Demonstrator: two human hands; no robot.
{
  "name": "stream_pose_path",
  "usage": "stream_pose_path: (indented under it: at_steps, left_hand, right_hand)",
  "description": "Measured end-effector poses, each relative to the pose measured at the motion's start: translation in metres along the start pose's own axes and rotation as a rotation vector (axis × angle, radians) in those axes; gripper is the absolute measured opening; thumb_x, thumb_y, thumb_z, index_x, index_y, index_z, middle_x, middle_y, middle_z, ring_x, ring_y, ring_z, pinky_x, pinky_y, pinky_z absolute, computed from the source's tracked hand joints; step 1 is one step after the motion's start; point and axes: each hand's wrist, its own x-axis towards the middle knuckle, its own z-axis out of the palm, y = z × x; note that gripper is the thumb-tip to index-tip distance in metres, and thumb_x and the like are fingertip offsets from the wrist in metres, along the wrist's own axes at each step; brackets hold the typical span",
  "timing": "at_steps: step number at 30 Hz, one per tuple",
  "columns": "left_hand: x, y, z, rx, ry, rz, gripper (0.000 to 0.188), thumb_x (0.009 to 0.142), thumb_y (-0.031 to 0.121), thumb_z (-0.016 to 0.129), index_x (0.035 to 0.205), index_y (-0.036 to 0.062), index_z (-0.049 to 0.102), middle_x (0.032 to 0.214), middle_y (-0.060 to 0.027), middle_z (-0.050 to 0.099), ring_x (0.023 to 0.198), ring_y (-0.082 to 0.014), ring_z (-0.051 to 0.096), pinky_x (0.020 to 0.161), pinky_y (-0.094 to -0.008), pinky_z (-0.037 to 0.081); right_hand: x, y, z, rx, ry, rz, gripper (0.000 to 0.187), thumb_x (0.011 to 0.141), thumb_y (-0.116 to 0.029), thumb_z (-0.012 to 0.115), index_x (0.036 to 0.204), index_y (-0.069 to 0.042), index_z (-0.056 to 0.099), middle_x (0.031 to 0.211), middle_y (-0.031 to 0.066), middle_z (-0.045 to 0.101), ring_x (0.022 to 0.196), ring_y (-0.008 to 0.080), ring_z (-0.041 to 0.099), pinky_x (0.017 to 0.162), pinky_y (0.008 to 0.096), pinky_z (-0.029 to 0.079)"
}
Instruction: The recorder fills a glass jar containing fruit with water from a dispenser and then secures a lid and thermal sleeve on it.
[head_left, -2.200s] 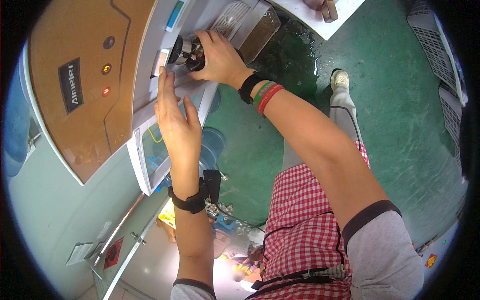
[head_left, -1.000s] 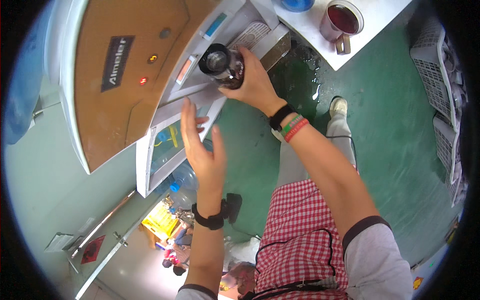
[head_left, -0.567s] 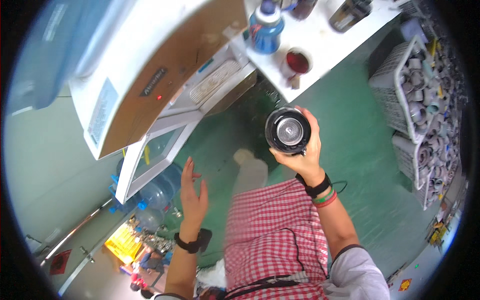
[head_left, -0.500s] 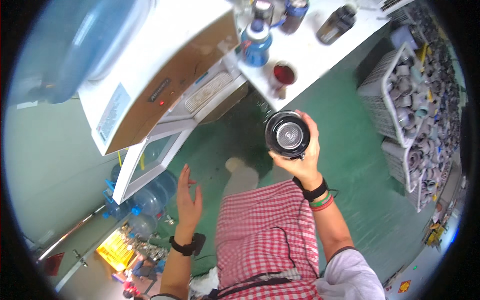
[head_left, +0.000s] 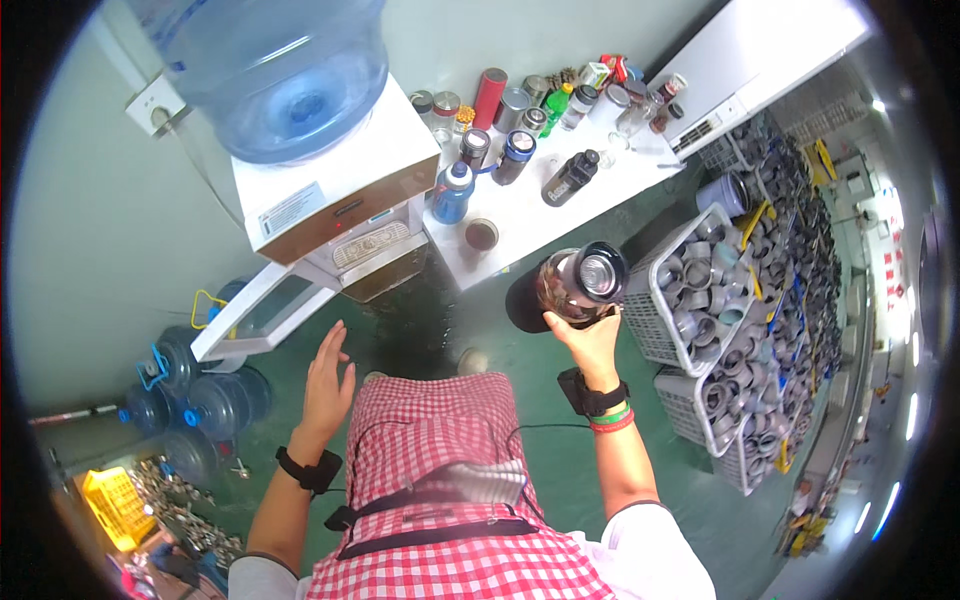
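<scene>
My right hand is wrapped round a dark travel tumbler, whose round silver-centred top faces me. The tumbler leans, its base toward the far left and a brownish pattern on its side. It is above the floor, off the front edge of the white table. My left hand hangs in the air with nothing in it, fingers stretched out. Nearest to it is the open white door of the water dispenser. On the table stand a cup of dark liquid and a blue bottle.
A black bottle and several jars stand farther back on the table. Grey crates full of pipe fittings are stacked at the right. Large blue water bottles and a yellow crate are at the left. The green floor has a dark wet-looking patch.
My view has swung right and lifted, bringing more of the table into sight. The tumbler has gone from upright-looking to tilted and moved right. My left hand stays open.
</scene>
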Motion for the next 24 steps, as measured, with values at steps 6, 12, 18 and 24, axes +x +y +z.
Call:
stream_pose_path:
  at_steps: [6,12,18,24]
  left_hand:
    - [-0.008,0.007,0.002,-0.009,0.086,-0.008,0.060,0.082,-0.006,0.055,0.139,0.0023,0.039,0.145,-0.0139,0.041,0.085,-0.0214,0.057,0.084,-0.0318,0.047]
    - [-0.025,0.003,-0.003,-0.012,0.126,-0.047,0.061,0.082,-0.005,0.056,0.140,0.0041,0.039,0.145,-0.0139,0.041,0.085,-0.0214,0.057,0.083,-0.0319,0.047]
    - [-0.032,-0.005,-0.009,-0.033,0.156,-0.035,0.062,0.082,-0.004,0.056,0.141,0.0049,0.038,0.145,-0.0140,0.041,0.084,-0.0217,0.057,0.082,-0.0325,0.047]
    - [-0.031,-0.002,-0.014,-0.017,0.150,-0.079,0.060,0.080,-0.005,0.057,0.137,0.0016,0.040,0.144,-0.0164,0.041,0.085,-0.0263,0.058,0.082,-0.0347,0.048]
  right_hand:
    - [0.022,-0.039,-0.022,-0.115,0.024,-0.086,0.071,0.067,-0.018,0.085,0.125,-0.001,0.046,0.117,0.0105,0.055,0.104,0.0195,0.055,0.092,0.0325,0.044]
    - [0.031,-0.048,-0.038,-0.062,-0.008,-0.060,0.070,0.069,-0.015,0.082,0.127,-0.001,0.045,0.119,0.0106,0.054,0.105,0.0205,0.056,0.093,0.0335,0.044]
    - [0.037,-0.057,-0.028,-0.153,-0.017,-0.075,0.064,0.070,-0.019,0.082,0.121,0.001,0.049,0.118,0.0117,0.054,0.105,0.0213,0.055,0.093,0.0338,0.043]
    - [0.042,-0.060,-0.033,-0.096,0.002,0.009,0.067,0.067,-0.015,0.084,0.122,0.002,0.049,0.112,0.0110,0.058,0.100,0.0194,0.057,0.091,0.0330,0.045]
